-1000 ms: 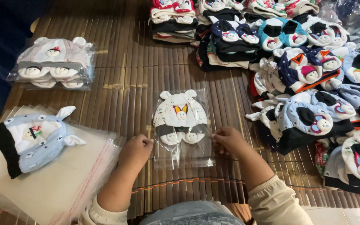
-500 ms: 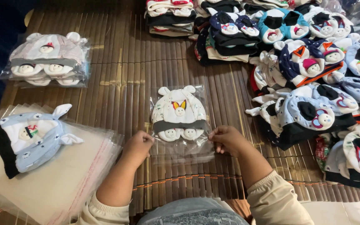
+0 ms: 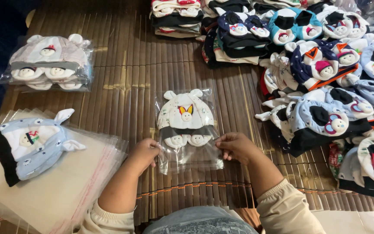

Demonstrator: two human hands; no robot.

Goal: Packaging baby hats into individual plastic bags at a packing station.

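Head view: left hand (image 3: 144, 152) and right hand (image 3: 235, 146), each grip pinching clear bag (image 3: 189, 130) side edges.

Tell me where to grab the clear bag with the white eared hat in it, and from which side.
Probably take the clear bag by its near, flat end, coming from the person's side. The white eared hat bulges the far half, while the near strip lies thin on the slatted mat. The left hand and right hand already pinch its two near corners, fingers on the film.
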